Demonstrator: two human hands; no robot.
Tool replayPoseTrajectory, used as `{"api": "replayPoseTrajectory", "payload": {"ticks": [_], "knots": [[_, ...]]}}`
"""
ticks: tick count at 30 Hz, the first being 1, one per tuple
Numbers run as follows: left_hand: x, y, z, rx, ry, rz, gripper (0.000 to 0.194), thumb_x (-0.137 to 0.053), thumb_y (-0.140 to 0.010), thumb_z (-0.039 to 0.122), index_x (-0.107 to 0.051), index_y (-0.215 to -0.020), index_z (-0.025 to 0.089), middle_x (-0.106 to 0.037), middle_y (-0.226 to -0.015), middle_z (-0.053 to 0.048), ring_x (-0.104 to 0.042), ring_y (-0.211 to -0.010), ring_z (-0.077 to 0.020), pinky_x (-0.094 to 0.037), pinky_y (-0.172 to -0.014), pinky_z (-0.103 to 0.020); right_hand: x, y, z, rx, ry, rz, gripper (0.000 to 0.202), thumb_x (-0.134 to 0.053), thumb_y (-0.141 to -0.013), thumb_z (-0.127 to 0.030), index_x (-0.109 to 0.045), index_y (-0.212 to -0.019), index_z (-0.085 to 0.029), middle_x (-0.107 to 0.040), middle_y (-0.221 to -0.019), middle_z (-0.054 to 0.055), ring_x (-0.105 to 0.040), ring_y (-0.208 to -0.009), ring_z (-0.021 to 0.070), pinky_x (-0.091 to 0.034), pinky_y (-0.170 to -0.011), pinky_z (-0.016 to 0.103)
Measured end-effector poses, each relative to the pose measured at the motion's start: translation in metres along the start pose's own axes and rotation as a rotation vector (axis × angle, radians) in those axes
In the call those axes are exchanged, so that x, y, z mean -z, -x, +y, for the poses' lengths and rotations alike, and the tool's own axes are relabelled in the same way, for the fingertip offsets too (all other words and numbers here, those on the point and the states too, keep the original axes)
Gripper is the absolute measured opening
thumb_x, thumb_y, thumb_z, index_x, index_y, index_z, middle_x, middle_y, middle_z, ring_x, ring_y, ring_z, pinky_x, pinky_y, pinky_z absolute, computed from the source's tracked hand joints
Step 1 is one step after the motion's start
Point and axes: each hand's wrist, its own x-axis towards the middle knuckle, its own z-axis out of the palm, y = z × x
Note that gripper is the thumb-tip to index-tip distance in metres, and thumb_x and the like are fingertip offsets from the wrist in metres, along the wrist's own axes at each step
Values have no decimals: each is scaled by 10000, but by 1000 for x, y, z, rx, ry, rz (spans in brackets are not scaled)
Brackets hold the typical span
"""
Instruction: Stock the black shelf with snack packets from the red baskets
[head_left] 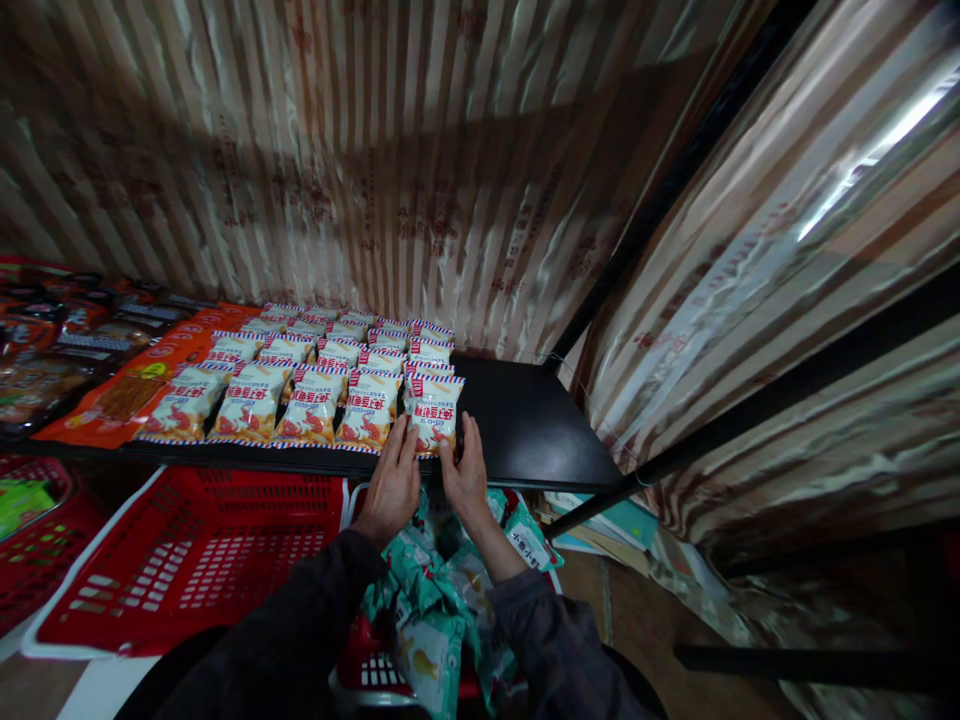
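A white and orange snack bag (432,412) stands at the right end of the front row on a black shelf (536,425). My left hand (391,485) is at its lower left edge, fingers stretched out and close together. On the bag's right side is my right hand (466,480), its fingers extended and the thumb apart, near the bag's lower front. Both hands appear to touch the bag from either side, without fingers wrapped round it. Matching snack bags (306,405) stand in several rows to the left.
Orange packets (124,395) and dark packets (52,370) lie farther left. Below the shelf are a red basket (202,560) and another holding green snack bags (431,650). Black frame posts (637,215) and striped curtains (360,170) border the shelf.
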Motion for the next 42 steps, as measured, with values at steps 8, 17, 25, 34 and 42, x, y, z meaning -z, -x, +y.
{"api": "replayPoseTrajectory", "payload": {"ticks": [8, 17, 25, 34, 42], "knots": [[-1, 7, 1, -8, -5, -70, 477, -309, -862, 70, -360, -1336, 68, -218, -1498, -194, -175, -1396, -248, -306, -1102, -453, -5, 3, 0, 0, 7, -11, 602, -393, -884, -409, -323, -1378, -72, -325, -1448, 189, -256, -1369, 245, -291, -1081, 453], [-2, 7, -2, -15, -5, -85, 520, -319, -839, 53, -326, -1359, 73, -211, -1499, -196, -158, -1399, -261, -302, -1100, -482, -8, 3, 2, 25, 28, -36, 594, -405, -880, -391, -294, -1399, -124, -342, -1446, 162, -269, -1365, 254, -312, -1066, 475], [-2, 10, -1, -17, 15, -71, 557, -325, -834, 56, -285, -1388, 89, -205, -1501, -192, -140, -1402, -270, -287, -1099, -503, -6, 9, 1, 39, 47, -15, 626, -403, -883, -413, -253, -1416, -121, -318, -1460, 165, -242, -1376, 260, -295, -1074, 493], [2, 17, 1, -52, -38, -80, 553, -354, -830, 63, -314, -1381, 90, -181, -1515, -171, -108, -1408, -267, -290, -1104, -488, 0, 13, -4, 52, 77, -7, 598, -397, -886, -404, -282, -1406, -131, -292, -1470, 169, -240, -1376, 262, -301, -1065, 498], [3, 24, 4, -48, -70, -106, 544, -369, -815, 68, -348, -1359, 75, -241, -1488, -203, -153, -1398, -279, -306, -1090, -498, -1, 22, -1, 65, 83, -35, 592, -402, -879, -388, -290, -1401, -134, -296, -1468, 161, -231, -1379, 260, -304, -1068, 491]]}}
